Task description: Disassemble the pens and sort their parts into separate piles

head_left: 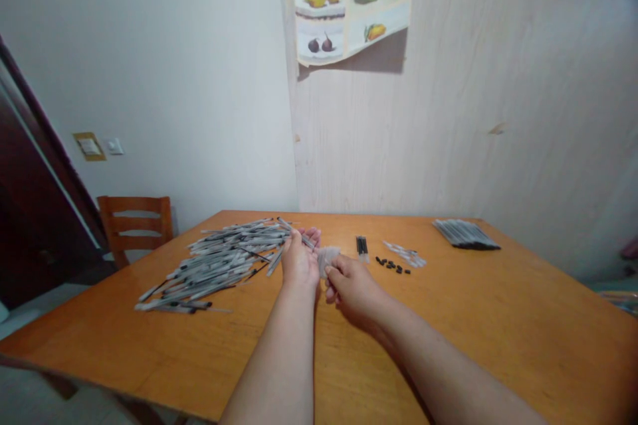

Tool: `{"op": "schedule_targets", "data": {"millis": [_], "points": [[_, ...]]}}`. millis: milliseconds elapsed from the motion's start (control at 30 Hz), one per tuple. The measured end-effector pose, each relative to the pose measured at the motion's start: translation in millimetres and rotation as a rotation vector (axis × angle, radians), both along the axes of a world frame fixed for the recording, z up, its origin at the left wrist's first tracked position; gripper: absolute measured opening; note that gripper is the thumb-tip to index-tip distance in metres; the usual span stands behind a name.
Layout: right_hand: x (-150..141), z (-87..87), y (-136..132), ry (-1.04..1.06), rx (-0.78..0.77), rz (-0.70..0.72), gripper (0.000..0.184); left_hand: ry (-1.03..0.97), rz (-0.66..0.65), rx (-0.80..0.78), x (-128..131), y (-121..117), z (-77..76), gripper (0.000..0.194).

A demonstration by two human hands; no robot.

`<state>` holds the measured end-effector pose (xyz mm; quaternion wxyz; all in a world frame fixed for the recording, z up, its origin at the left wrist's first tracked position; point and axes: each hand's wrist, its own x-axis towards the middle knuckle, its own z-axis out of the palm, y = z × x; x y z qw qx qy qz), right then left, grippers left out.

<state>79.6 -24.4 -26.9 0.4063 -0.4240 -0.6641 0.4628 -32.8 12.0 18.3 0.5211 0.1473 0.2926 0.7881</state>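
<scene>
My left hand [300, 259] is palm up over the middle of the table, thumb laid on a thin greyish pen [308, 241] that slants across the fingers. Beside it, my right hand [350, 284] pinches a whitish, translucent piece [327, 257], soft and sheet-like in look, against or close to the pen's near end. Whether the two touch, I cannot tell. Just left of my hands spreads a large loose pile of similar grey pens [224, 259], some with black ends.
On the wooden table [478, 332], right of my hands, lie a few black tubes with clear ends [361, 248], several small black plugs [392, 265] and several clear pieces [406, 254]. A neat row of pens [463, 234] sits farther right. A chair [135, 222] stands at the left.
</scene>
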Motion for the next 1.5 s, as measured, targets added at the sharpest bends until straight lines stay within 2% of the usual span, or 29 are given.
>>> {"op": "schedule_targets", "data": {"millis": [200,333,433,500,600,667,800,900,1200,1500], "points": [[35.2,14.0,21.4,0.029,0.087,-0.271,0.011,-0.006,-0.001,-0.031,-1.2,5.4,-7.6,0.014],[84.6,19.0,43.9,0.019,0.135,-0.491,0.019,0.021,-0.018,-0.052,0.5,6.4,-10.8,0.013],[130.6,15.4,56.9,-0.09,0.249,-0.711,0.03,0.045,-0.03,-0.066,3.4,3.5,-8.8,0.012],[157.1,10.8,60.2,-0.159,0.274,-0.866,0.036,0.057,-0.041,-0.076,5.0,0.4,-6.2,0.011],[182.5,2.8,57.9,-0.313,0.234,-1.028,0.039,0.075,-0.061,-0.091,6.4,-3.4,-3.5,0.011],[190.3,-2.5,55.0,-0.418,0.142,-1.079,0.04,0.086,-0.072,-0.098,6.7,-4.5,-3.6,0.011],[196.2,-11.2,54.5,-0.599,-0.108,-1.083,0.037,0.105,-0.084,-0.105,7.2,-3.9,-6.5,0.012],[199.0,-14.6,58.1,-0.682,-0.196,-1.062,0.036,0.11,-0.097,-0.113,8.2,-3.7,-7.3,0.011],[202.5,-18.4,61.6,-0.72,-0.21,-1.014,0.04,0.129,-0.11,-0.16,12.0,-6.8,-3.6,0.009],[203.6,-20.2,62.4,-0.656,-0.193,-1.061,0.05,0.174,-0.124,-0.179,13.1,-8.8,-3.1,0.008]]}}
